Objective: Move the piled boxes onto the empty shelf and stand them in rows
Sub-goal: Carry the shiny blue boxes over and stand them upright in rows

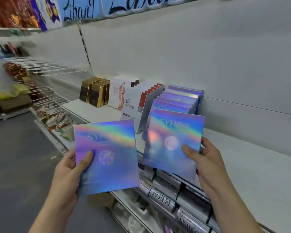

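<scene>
Your left hand [71,167] grips a flat holographic purple-blue box [106,155] at lower centre. Your right hand [203,158] grips a second holographic box [173,142] in front of the standing row of matching boxes [180,98]. White-and-red cartons [138,105] and gold boxes [94,93] crowd left; the white shelf [242,157] runs open rightward.

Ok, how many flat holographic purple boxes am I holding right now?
2: the left box in the left hand, the right box in the right hand. More stand in a shelf row behind, partly hidden.
</scene>
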The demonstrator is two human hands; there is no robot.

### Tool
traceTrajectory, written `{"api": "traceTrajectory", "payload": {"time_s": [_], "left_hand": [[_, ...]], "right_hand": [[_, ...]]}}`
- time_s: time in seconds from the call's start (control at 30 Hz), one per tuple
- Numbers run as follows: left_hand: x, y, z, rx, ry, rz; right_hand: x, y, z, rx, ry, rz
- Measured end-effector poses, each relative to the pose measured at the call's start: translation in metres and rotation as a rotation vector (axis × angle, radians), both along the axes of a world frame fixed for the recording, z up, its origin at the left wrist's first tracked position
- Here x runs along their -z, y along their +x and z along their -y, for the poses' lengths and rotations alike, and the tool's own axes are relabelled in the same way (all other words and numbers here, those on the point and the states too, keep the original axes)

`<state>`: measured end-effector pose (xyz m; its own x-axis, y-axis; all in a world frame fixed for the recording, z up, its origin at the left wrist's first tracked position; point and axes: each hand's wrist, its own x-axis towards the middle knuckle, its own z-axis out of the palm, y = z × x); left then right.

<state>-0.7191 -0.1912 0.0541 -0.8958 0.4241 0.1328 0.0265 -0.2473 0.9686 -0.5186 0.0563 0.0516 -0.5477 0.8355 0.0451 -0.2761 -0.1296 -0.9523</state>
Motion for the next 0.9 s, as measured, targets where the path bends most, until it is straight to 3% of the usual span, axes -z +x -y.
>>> {"api": "traceTrajectory", "payload": {"time_s": [0.57,0.77,0.9], "left_hand": [[0.006,-0.141,-0.099,0.434,0.093,0.055],[0.011,-0.158,-0.103,0.555,0.095,0.109],[0.007,-0.158,-0.104,0.607,0.107,0.116]], "right_hand": [[0.006,-0.092,0.011,0.522,0.203,0.237],[0.010,-0.095,0.022,0.803,0.431,0.641],[0.010,-0.095,0.023,0.849,0.443,0.730]]}}
